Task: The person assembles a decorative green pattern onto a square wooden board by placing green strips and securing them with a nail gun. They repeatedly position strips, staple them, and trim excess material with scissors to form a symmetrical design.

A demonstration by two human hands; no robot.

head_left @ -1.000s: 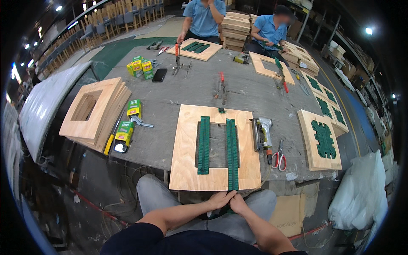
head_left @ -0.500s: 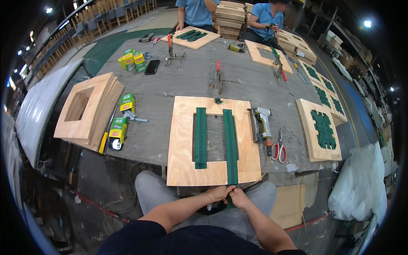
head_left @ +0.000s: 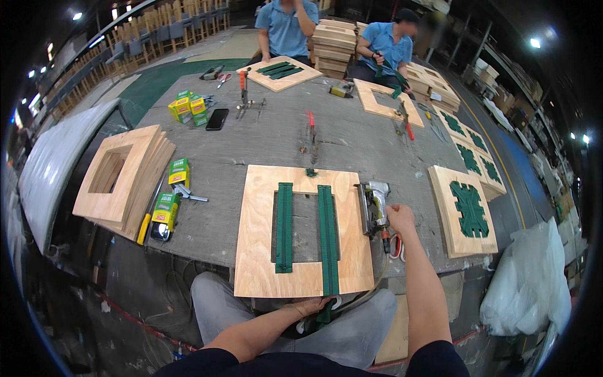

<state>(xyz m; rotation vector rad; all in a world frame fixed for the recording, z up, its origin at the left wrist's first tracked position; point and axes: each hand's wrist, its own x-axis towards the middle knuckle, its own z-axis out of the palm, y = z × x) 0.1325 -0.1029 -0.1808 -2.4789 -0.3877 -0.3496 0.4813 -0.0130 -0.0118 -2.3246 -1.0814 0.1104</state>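
A square wooden frame (head_left: 256, 239) with a rectangular opening lies at the table's near edge. Two green webbing straps run lengthwise over the opening, a shorter left strap (head_left: 284, 229) and a right strap (head_left: 328, 242) that hangs past the near edge. Just below that edge, my left hand (head_left: 309, 306) is closed on the right strap's loose end, fingers partly hidden. My right hand (head_left: 402, 218) reaches to a staple gun (head_left: 377, 204) lying beside the frame's right edge. Its curled fingers are at the gun's handle, their tips hidden.
Scissors (head_left: 395, 247) lie by my right forearm. Wooden frames (head_left: 113, 182) are stacked at left, near staple boxes (head_left: 165, 210) and a yellow-handled tool (head_left: 144, 229). A finished-looking webbed panel (head_left: 470, 210) lies right. A clamp (head_left: 312, 135) stands beyond my frame; two co-workers sit across the table.
My right hand has left the strap's end and moved up and right to the staple gun. The left hand stays at the strap. The whole view has shifted slightly.
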